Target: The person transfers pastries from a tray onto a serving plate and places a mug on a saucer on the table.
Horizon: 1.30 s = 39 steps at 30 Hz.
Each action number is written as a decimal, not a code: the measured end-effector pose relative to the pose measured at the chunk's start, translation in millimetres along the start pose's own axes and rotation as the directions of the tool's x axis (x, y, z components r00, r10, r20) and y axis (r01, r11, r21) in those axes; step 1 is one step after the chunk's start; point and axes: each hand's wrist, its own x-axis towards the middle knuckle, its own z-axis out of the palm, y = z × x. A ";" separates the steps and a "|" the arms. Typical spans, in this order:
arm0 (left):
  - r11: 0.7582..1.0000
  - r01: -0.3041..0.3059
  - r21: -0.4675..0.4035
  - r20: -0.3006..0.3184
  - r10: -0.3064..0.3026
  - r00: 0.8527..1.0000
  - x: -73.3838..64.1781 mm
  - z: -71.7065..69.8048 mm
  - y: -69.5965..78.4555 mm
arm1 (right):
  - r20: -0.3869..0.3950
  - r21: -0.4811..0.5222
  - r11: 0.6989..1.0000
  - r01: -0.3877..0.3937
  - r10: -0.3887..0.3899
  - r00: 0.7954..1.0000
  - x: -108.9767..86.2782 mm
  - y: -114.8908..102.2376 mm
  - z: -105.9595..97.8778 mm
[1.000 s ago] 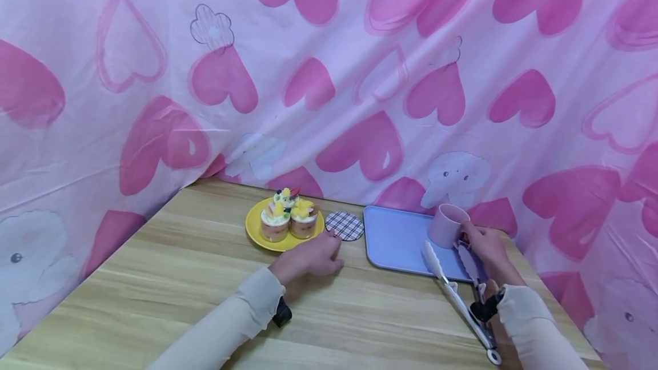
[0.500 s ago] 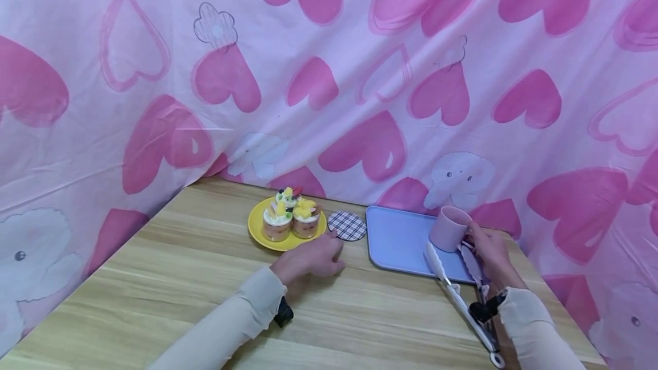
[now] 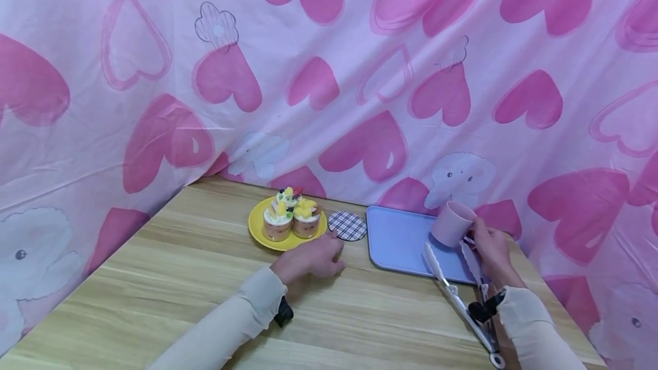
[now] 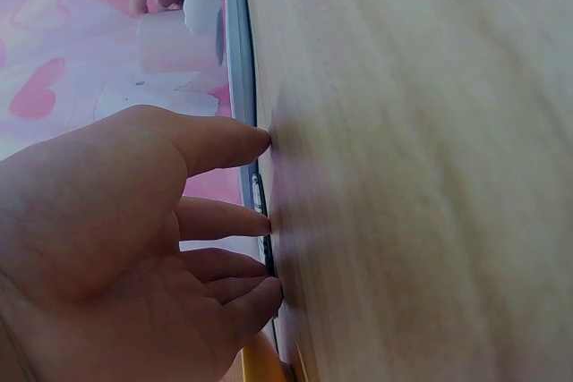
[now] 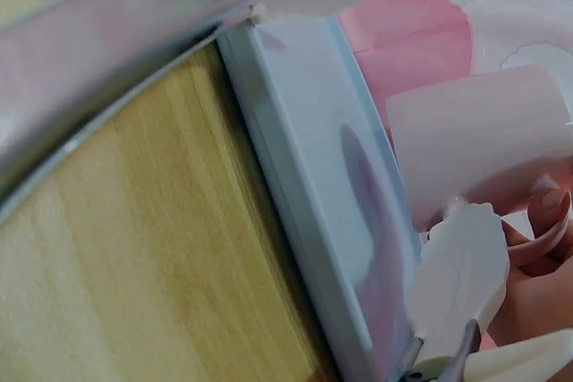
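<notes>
My right hand (image 3: 490, 244) grips a pink mug (image 3: 452, 225) by its handle. The mug leans slightly to the right, close over the right part of the blue tray (image 3: 396, 238); in the right wrist view the pink mug (image 5: 483, 145) shows beyond the tray. White-tipped tongs (image 3: 465, 310) lie with spread arms, tips over the tray's front edge, below my right hand and partly behind the wrist. My left hand (image 3: 313, 256) rests its fingertips on the wooden table, fingers loosely bent and holding nothing, just in front of a checked round coaster (image 3: 348, 226).
Left of the coaster, a yellow plate (image 3: 257, 236) bears several dessert cups (image 3: 277, 225) topped with cream and fruit. A pink heart-print curtain (image 3: 360, 73) hangs behind and at both sides of the wooden table (image 3: 180, 278).
My right hand has raised the mug a little and tilted it to the right. My left hand stays in place, and the view has shifted slightly.
</notes>
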 end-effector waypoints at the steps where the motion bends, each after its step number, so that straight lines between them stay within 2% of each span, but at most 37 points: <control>1: 1.000 -0.001 0.004 0.000 0.001 1.000 -0.3 -0.2 0.0 | 0.004 0.000 1.000 0.006 -0.006 1.000 -0.1 -1.2 0.7; 5: 1.000 -0.007 0.009 -0.003 0.007 1.000 -1.0 -0.6 0.5 | 0.050 0.000 0.997 0.075 -0.075 0.996 -2.7 -5.0 4.9; 10: 1.000 -0.005 0.002 -0.005 0.005 1.000 -1.9 -1.0 1.4 | 0.105 -0.044 0.985 0.169 -0.164 0.981 -9.3 -11.4 13.3; 19: 1.000 -0.009 -0.012 -0.014 0.009 1.000 -1.7 -0.1 0.2 | 0.179 -0.076 0.970 0.231 -0.215 0.960 -21.4 -27.4 29.2; 26: 1.000 -0.017 -0.007 -0.012 0.017 1.000 -1.8 -0.1 0.5 | 0.218 -0.051 0.935 0.350 -0.331 0.918 -33.5 -38.8 45.7; 30: 1.000 -0.025 -0.011 -0.013 0.025 1.000 -2.4 0.5 0.2 | 0.260 -0.023 0.927 0.373 -0.355 0.898 -38.7 -43.8 57.2; 39: 1.000 -0.028 -0.002 -0.013 0.028 1.000 -2.7 2.0 -1.9 | 0.291 0.038 0.926 0.376 -0.370 0.882 -44.5 -53.8 85.7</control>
